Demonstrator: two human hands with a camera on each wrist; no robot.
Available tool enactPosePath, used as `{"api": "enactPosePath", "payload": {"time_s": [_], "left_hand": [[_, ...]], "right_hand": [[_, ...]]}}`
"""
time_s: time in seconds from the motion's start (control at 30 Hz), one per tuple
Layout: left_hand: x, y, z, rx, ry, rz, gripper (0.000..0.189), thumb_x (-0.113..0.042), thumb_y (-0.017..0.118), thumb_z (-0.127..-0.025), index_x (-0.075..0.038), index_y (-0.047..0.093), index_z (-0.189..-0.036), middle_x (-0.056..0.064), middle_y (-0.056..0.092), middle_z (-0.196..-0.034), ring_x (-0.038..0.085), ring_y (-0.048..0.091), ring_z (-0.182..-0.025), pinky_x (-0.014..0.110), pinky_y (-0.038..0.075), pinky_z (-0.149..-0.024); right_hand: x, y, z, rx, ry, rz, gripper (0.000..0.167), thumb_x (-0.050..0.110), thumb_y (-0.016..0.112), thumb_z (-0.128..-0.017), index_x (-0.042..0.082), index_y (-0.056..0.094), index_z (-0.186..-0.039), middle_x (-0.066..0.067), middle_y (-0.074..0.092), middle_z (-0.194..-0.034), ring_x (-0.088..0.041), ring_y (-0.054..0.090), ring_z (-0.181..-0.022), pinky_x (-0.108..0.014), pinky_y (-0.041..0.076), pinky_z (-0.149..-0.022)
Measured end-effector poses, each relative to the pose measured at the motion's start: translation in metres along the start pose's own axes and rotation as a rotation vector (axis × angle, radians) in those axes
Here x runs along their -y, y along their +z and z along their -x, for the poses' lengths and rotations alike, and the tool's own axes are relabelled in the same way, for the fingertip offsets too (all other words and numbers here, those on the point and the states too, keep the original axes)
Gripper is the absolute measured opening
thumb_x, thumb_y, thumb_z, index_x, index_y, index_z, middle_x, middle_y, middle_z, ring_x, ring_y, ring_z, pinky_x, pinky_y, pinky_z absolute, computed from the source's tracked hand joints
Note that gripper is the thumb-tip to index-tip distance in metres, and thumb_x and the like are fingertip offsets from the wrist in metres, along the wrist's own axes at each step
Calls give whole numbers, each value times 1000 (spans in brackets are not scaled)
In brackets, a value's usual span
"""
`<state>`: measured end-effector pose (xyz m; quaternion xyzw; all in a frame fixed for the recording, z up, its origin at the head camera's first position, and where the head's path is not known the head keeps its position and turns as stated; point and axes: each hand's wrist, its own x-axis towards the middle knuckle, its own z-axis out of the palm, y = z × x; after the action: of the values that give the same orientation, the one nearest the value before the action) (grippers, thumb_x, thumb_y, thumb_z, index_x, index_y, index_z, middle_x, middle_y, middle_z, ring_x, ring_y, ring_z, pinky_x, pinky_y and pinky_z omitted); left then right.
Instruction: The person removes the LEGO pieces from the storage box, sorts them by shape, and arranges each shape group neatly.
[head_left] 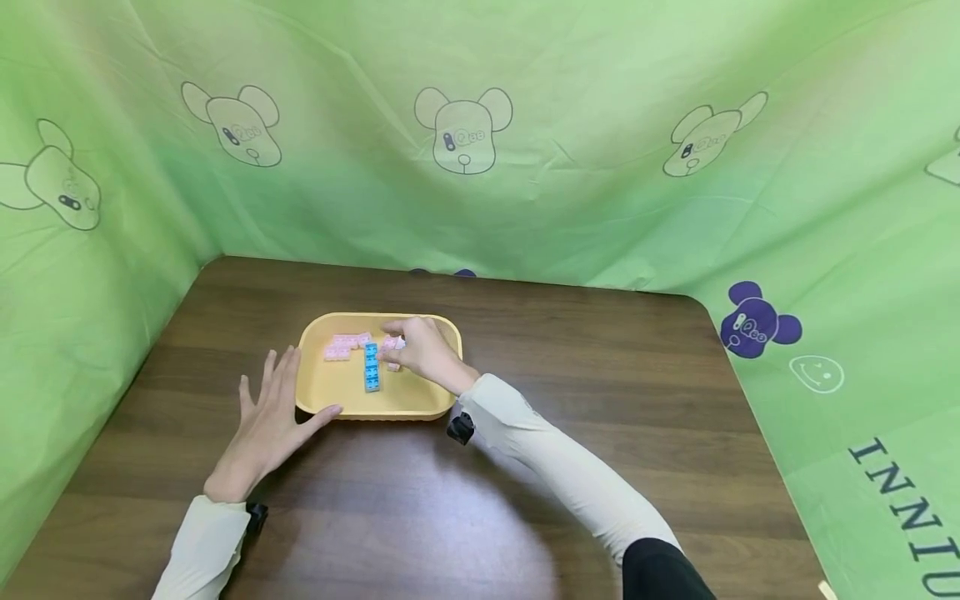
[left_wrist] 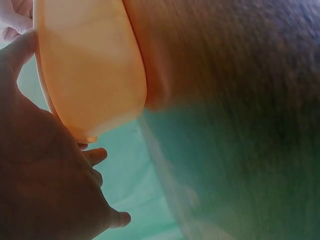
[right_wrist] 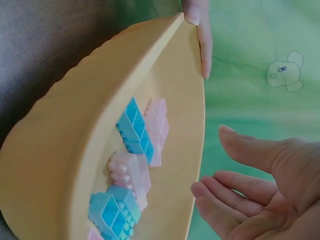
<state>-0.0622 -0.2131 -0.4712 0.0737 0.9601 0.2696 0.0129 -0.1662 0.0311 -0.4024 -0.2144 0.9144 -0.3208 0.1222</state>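
Note:
A shallow yellow tray (head_left: pixel 408 404) holds several toy building bricks. My left hand (head_left: pixel 264 433) is at its left front corner, fingers spread straight along the left side and thumb at the front rim. In the left wrist view, the tray wall (left_wrist: pixel 95 60) rises beside that hand. My right hand (head_left: pixel 427 354) reaches over the tray's right part, near some pink bricks (head_left: pixel 389 344) that it partly hides. Its thumb and fingers (right_wrist: pixel 227 200) are loosely bent and apart, with nothing between them. Blue bricks (head_left: pixel 372 367) form a row in the middle, with more pink bricks (head_left: pixel 337 353) to their left.
The tray stands on a brown wooden table (head_left: pixel 600 400). Green cloth (head_left: pixel 570 208) printed with bear heads hangs behind and at both sides. In the right wrist view, a blue brick (right_wrist: pixel 112 210) lies near a pink one (right_wrist: pixel 129 175).

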Motion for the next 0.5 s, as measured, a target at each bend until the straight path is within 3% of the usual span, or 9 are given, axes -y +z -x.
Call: {"api": "enactPosePath", "payload": {"time_s": [0.2, 0.27, 0.43, 0.5], "left_hand": [[1, -1, 0, 8, -4, 3, 113, -65, 62, -99, -1, 1, -169, 27, 8, -174, 45, -6, -161, 78, -9, -116], [2, -2, 1, 11, -8, 7, 113, -65, 62, -98, -2, 1, -169, 27, 8, -174, 44, -6, -161, 78, -10, -116], [1, -1, 0, 19, -11, 17, 113, -65, 62, -98, -2, 0, -169, 27, 8, -174, 45, -5, -161, 79, -9, -116], [1, -1, 0, 22, -13, 17, 113, -65, 62, -98, -3, 0, -169, 27, 7, -174, 45, -6, -161, 79, -9, -116]], "right_hand": [[5, 5, -6, 56, 45, -108, 47, 12, 79, -97, 0, 67, -140, -19, 68, -138, -30, 78, -82, -21, 55, -77], [7, 5, -8, 67, 54, -134, 48, 11, 79, -96, 0, 66, -141, -20, 68, -139, -32, 78, -77, -19, 55, -73], [10, 7, -14, 68, 62, -111, 48, 11, 81, -95, 1, 68, -140, -21, 70, -134, -34, 77, -74, -23, 56, -86], [11, 9, -17, 68, 55, -91, 45, 12, 81, -95, 1, 69, -138, -19, 72, -132, -31, 79, -82, -26, 56, -92]]}}
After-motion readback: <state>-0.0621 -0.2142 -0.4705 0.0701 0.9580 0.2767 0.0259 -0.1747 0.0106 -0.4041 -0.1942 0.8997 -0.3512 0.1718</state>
